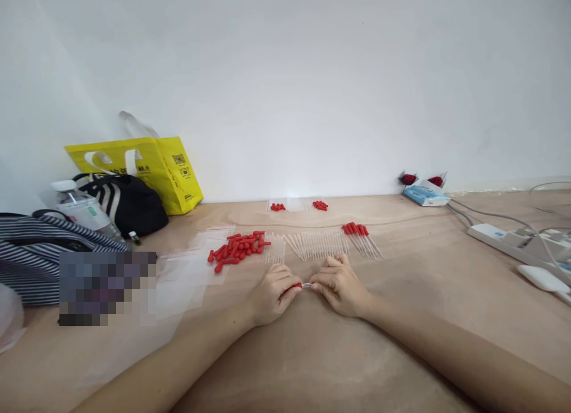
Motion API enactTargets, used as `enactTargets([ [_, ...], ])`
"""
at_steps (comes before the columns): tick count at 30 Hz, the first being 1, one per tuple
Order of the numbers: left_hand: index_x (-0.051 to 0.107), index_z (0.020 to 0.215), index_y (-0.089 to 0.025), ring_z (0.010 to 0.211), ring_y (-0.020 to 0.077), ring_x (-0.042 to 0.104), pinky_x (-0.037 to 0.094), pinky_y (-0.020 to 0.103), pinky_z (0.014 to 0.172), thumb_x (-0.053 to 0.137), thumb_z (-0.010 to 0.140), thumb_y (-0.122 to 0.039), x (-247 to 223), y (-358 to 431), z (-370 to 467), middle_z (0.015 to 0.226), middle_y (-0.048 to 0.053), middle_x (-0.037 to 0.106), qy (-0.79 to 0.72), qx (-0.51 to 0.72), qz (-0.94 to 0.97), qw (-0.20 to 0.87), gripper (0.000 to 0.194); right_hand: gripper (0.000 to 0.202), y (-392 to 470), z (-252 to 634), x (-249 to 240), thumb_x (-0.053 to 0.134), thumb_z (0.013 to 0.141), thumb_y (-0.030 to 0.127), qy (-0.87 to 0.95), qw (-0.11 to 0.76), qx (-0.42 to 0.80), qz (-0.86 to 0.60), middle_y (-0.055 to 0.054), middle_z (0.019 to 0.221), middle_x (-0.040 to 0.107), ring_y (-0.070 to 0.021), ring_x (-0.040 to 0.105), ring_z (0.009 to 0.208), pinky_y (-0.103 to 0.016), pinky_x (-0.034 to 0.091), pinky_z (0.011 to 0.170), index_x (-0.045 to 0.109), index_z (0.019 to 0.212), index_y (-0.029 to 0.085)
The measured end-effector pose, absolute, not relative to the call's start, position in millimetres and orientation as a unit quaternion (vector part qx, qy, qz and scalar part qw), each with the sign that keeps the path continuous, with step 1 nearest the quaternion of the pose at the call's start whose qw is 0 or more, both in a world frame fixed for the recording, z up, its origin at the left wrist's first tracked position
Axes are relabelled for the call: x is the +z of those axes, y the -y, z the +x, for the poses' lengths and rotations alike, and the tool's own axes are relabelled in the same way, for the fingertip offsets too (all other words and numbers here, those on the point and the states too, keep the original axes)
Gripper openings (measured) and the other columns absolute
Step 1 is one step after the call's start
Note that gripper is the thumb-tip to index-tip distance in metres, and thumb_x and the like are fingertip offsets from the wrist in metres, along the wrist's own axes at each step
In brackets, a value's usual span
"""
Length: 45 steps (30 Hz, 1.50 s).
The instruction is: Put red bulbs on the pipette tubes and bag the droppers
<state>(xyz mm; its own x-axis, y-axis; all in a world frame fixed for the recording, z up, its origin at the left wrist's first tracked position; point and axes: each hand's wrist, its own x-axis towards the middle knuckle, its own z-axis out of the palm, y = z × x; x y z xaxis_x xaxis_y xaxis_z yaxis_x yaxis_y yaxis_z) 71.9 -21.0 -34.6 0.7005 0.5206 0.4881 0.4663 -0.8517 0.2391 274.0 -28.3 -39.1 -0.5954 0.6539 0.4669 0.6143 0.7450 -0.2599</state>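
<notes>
My left hand [275, 294] is closed around a red rubber dropper bulb [294, 286], mostly covered by the fingers. Facing it, my right hand [339, 287] pinches a clear glass dropper tube [307, 285], whose end meets the bulb. Whether the tube sits inside the bulb is hidden. Just beyond the hands lies a row of bare glass tubes [321, 245]. Loose red bulbs [238, 246] are heaped to the left of that row. Several droppers with red bulbs fitted [362, 237] lie side by side at its right end.
Clear plastic bags [178, 276] lie flat at left. Behind them stand a yellow bag [178, 181], a black pouch [143, 205], a bottle [82, 207] and a striped bag [31, 258]. Bagged droppers [297, 205] rest near the wall. A power strip [508, 240] with cables is at right.
</notes>
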Motion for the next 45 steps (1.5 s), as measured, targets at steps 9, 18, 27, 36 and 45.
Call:
enactTargets([
  [9,0.059,0.082,-0.018,0.076,0.0151,0.053,0.029,0.036,0.086,0.042,0.086,-0.021,-33.0,21.9,73.0,0.073,0.001,0.063,-0.33,0.298,0.896,0.006,0.017,0.02,28.9,277.6,-36.8,0.046,0.083,0.023,0.881,0.282,0.001,-0.38,-0.002,0.081,0.063,-0.0152,0.044,0.076,-0.032,0.02,0.069,0.064,0.091,0.025],
  [18,0.057,0.104,-0.022,0.103,0.026,0.044,0.023,0.045,0.09,0.055,0.075,-0.034,-27.9,5.6,47.2,0.106,0.008,0.058,-0.491,0.293,0.809,-0.138,0.031,0.019,-8.2,317.7,-43.4,0.047,0.077,0.026,0.711,0.379,-0.067,-0.589,-0.002,0.075,0.065,-0.018,0.051,0.079,-0.034,0.022,0.076,0.061,0.088,0.02],
  [27,0.061,0.094,-0.023,0.103,0.027,0.044,0.024,0.048,0.089,0.056,0.073,-0.032,-32.4,-8.0,32.4,0.104,0.007,0.058,-0.57,0.248,0.768,-0.154,0.024,0.023,-40.0,330.1,-45.2,0.04,0.079,0.031,0.631,0.227,-0.095,-0.736,-0.007,0.075,0.065,-0.0229,0.053,0.084,-0.038,0.022,0.078,0.06,0.079,0.018],
  [36,0.064,0.086,-0.023,0.105,0.0264,0.043,0.022,0.048,0.089,0.055,0.074,-0.033,-32.6,-7.3,34.5,0.104,0.007,0.058,-0.582,0.236,0.765,-0.144,0.017,0.028,-47.0,318.5,-40.0,0.035,0.082,0.027,0.622,0.161,-0.079,-0.762,-0.009,0.081,0.065,-0.0237,0.056,0.085,-0.041,0.022,0.077,0.061,0.078,0.017],
  [45,0.063,0.086,-0.025,0.105,0.0261,0.043,0.023,0.047,0.088,0.055,0.074,-0.036,-35.2,-10.5,32.1,0.104,0.006,0.058,-0.615,0.254,0.736,-0.126,0.019,0.025,-38.7,319.9,-39.8,0.038,0.079,0.026,0.634,0.175,-0.074,-0.75,-0.007,0.092,0.063,-0.0224,0.054,0.089,-0.04,0.025,0.079,0.063,0.08,0.021],
])
